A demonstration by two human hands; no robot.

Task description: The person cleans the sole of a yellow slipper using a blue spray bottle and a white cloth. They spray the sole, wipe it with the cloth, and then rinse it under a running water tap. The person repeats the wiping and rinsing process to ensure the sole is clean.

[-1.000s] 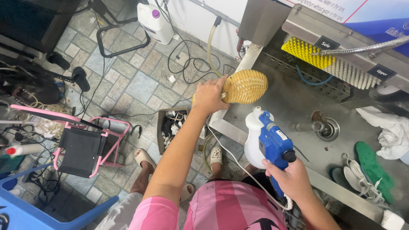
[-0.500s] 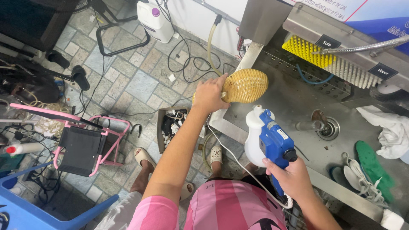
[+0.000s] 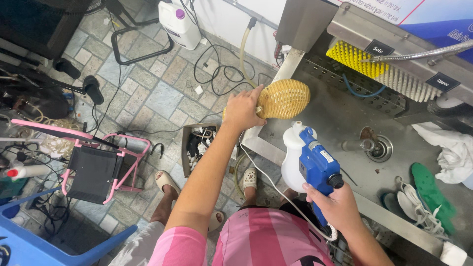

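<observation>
Woven shoe [image 3: 283,99] in left hand [image 3: 242,109], above sprayer [image 3: 310,162] in right hand [image 3: 336,207].

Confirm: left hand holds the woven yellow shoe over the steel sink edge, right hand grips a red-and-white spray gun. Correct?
Not quite. In the head view the spray gun in the right hand is blue and white, not red. The left hand does hold the woven yellow shoe over the steel sink edge.

Over the last second the left hand [image 3: 242,109] has barely shifted the woven shoe [image 3: 282,98], while the right hand [image 3: 335,207] has eased the blue sprayer [image 3: 310,160] slightly down from it.
</observation>
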